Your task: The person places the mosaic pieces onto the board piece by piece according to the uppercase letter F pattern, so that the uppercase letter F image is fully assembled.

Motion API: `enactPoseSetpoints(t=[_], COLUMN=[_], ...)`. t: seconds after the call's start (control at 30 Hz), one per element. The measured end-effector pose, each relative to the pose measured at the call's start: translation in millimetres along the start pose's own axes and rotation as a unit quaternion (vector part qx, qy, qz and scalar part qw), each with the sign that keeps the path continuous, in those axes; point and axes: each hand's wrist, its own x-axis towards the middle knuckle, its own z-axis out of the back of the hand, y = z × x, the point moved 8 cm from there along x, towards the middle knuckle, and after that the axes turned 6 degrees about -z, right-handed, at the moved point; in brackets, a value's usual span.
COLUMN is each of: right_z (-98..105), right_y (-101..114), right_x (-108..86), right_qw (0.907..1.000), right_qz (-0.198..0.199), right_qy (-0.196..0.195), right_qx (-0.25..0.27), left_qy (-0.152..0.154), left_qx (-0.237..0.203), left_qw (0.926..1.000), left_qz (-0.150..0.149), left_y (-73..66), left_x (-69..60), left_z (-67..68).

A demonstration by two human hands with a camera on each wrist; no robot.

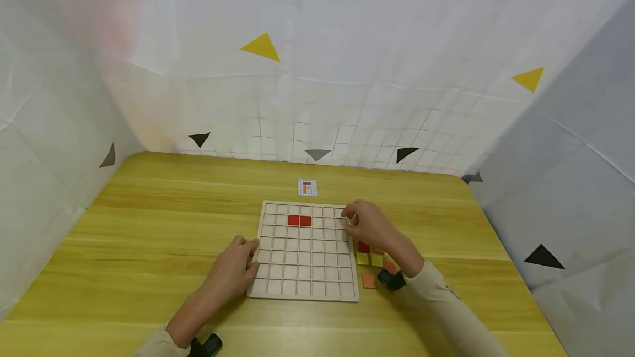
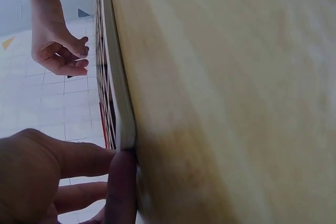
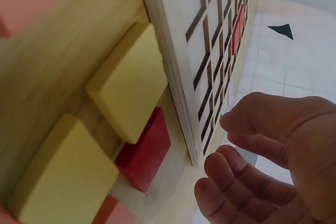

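Left fingers, parted, touch the board; right fingers, loosely spread, hover above it.

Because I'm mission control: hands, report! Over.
Left hand touches board, left edge. Right hand empty, hiding far right corner in head view. Board: two red tiles.

one board, two hands, two yellow tiles

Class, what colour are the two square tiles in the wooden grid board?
Both square tiles are red on the pale wooden grid board, clearest in the head view.
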Motion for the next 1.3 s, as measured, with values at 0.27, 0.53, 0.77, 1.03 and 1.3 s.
enactPoseSetpoints(t=[0.27, 0.53, 0.77, 1.03, 1.3], right_z=[3.8, 7.3, 8.1, 8.2, 7.5], right_y=[-1.5, -8.9, -15.2, -20.7, -24.5], right_x=[-6.6, -13.5, -24.0, -34.3, -41.4], right_qw=[1.0000, 0.9999, 0.9996, 0.9995, 0.9996], right_qz=[0.000, -0.012, -0.013, -0.026, -0.029], right_qy=[0.001, -0.005, -0.009, -0.005, 0.001], right_qx=[0.000, 0.010, 0.023, 0.016, 0.000], left_qy=[0.002, 0.001, -0.003, -0.001, 0.003], left_qx=[-0.004, -0.002, 0.004, 0.000, 0.003], left_qw=[1.0000, 1.0000, 0.9999, 1.0000, 1.0000], left_qz=[0.003, -0.002, -0.009, -0.008, -0.007], left_y=[0.7, 1.0, 0.7, 1.5, 0.7], left_x=[0.2, 0.5, 0.7, 0.2, 0.7], left_z=[-0.8, -0.6, -1.2, -2.4, -1.6])
